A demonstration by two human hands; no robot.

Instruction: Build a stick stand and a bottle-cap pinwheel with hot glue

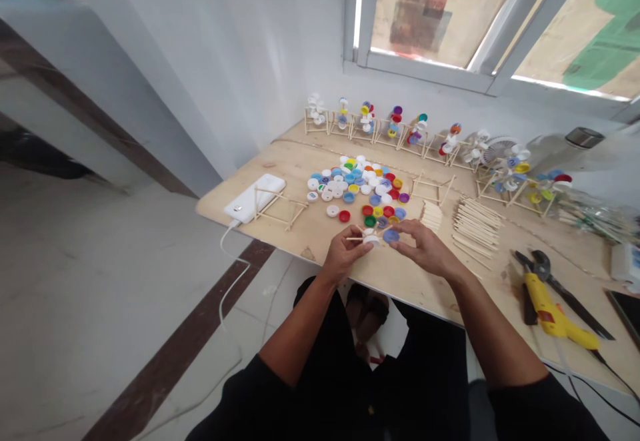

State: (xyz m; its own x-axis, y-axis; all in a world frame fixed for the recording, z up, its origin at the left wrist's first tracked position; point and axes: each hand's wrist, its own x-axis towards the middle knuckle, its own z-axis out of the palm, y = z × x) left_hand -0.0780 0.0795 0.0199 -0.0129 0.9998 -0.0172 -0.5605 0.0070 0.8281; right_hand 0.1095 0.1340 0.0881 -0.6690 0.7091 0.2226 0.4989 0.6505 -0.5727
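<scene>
Near the table's front edge, my left hand (pixel 345 254) is closed on a small stick wheel (pixel 371 233), made of thin wooden sticks with a white bottle cap (pixel 371 240) on it. My right hand (pixel 417 246) pinches a blue bottle cap (pixel 391 236) between thumb and fingers, just right of the white one. Whether the blue cap touches a stick I cannot tell. Just beyond my hands lie loose bottle caps (pixel 370 221) in green, red, yellow and blue, with a larger pile of caps (pixel 357 178) behind them.
Stick frames with cap wheels (pixel 367 121) line the table's back. A bare stick frame (pixel 280 208) and a white power bank (pixel 255 198) with a cable stand left. To the right are wooden sticks (pixel 477 224), a yellow glue gun (pixel 555 311) and dark pliers (pixel 543 268).
</scene>
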